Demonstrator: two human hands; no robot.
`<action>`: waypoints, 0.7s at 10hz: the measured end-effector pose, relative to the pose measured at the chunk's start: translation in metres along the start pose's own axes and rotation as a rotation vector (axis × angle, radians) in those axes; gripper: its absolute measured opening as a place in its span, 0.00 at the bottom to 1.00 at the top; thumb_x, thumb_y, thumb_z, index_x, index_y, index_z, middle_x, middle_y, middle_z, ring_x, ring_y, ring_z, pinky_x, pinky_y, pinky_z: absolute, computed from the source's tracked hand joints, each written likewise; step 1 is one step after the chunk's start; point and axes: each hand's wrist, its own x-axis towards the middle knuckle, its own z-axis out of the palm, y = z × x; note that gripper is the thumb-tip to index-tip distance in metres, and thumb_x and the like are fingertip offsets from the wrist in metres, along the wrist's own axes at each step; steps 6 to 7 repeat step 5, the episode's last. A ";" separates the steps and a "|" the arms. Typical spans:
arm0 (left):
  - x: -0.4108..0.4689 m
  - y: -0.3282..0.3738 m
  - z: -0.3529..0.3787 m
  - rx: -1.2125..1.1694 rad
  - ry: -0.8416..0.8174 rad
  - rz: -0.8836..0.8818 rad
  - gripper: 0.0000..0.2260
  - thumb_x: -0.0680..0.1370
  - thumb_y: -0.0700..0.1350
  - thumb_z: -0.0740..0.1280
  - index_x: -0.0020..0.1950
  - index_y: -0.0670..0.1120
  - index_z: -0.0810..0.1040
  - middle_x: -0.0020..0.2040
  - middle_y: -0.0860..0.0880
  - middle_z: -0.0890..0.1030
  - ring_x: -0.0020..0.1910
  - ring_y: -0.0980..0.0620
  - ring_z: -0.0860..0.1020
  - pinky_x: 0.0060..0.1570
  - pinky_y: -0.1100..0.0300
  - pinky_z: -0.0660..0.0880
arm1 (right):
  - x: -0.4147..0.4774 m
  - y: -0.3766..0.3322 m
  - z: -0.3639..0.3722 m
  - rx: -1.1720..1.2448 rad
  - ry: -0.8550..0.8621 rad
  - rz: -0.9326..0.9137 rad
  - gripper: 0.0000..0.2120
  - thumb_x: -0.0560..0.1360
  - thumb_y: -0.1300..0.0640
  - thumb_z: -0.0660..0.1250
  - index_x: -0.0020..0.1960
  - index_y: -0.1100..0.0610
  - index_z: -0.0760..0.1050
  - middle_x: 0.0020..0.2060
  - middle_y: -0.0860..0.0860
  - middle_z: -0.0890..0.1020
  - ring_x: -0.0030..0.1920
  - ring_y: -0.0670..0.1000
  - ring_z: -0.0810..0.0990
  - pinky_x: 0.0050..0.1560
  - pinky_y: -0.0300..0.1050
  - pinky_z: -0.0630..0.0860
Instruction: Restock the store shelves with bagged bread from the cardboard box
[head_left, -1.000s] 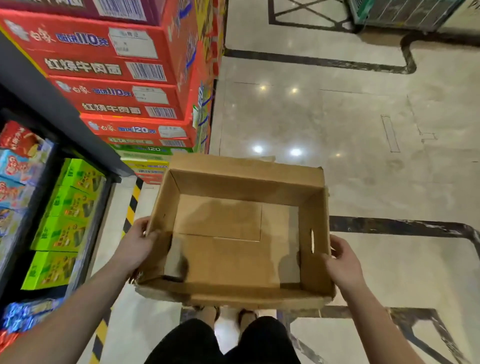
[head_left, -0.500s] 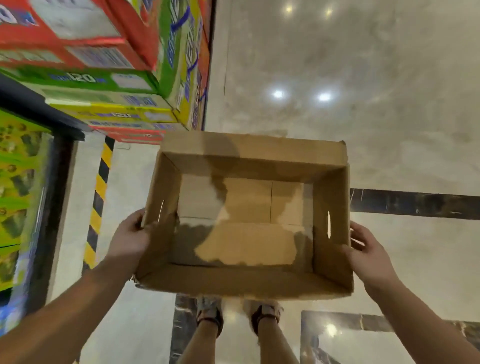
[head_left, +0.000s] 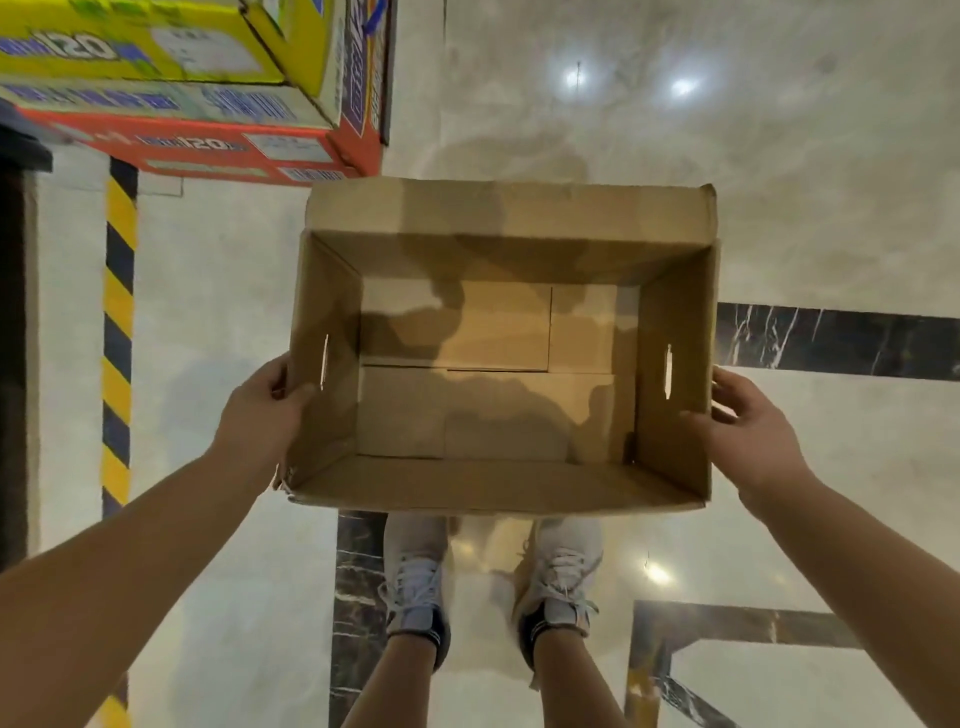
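Observation:
The brown cardboard box (head_left: 498, 488) is open at the top and has nothing inside; no bagged bread shows anywhere. I hold it level in front of me, above the floor and over my feet. My left hand (head_left: 260, 415) grips its left wall just below the handle slot, thumb on the rim. On the right wall, my right hand (head_left: 748, 431) holds on with the thumb at the rim and the fingers spread on the outside.
A stack of red, green and yellow printed cartons (head_left: 208, 130) stands at the upper left. A yellow-and-black floor stripe (head_left: 119, 332) runs beside a dark shelf base (head_left: 15, 312) at the left edge. My white shoes (head_left: 415, 587) stand on the glossy marble floor (head_left: 779, 208).
My view has tilted down, so the shelf goods at the left have slid out of sight and my shoes have come into view. The box has levelled out and still sits between both hands.

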 end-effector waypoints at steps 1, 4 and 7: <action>0.009 -0.002 0.002 0.025 -0.045 -0.008 0.19 0.84 0.44 0.64 0.75 0.54 0.73 0.64 0.51 0.80 0.63 0.42 0.78 0.68 0.41 0.74 | 0.006 0.001 0.006 0.000 0.000 0.001 0.28 0.78 0.62 0.72 0.75 0.47 0.70 0.70 0.50 0.77 0.68 0.58 0.76 0.68 0.66 0.73; 0.003 0.013 -0.003 0.217 -0.057 0.035 0.25 0.84 0.52 0.64 0.81 0.54 0.64 0.76 0.48 0.73 0.70 0.40 0.76 0.66 0.42 0.75 | -0.002 -0.017 0.006 -0.169 0.039 0.022 0.27 0.82 0.55 0.67 0.78 0.51 0.65 0.73 0.52 0.74 0.68 0.61 0.76 0.65 0.60 0.75; -0.008 0.035 -0.009 0.329 -0.042 0.146 0.27 0.83 0.52 0.66 0.81 0.50 0.63 0.77 0.46 0.72 0.71 0.38 0.74 0.68 0.42 0.73 | -0.013 -0.030 -0.003 -0.224 0.058 -0.036 0.27 0.81 0.53 0.68 0.78 0.50 0.65 0.73 0.53 0.74 0.68 0.60 0.77 0.63 0.57 0.76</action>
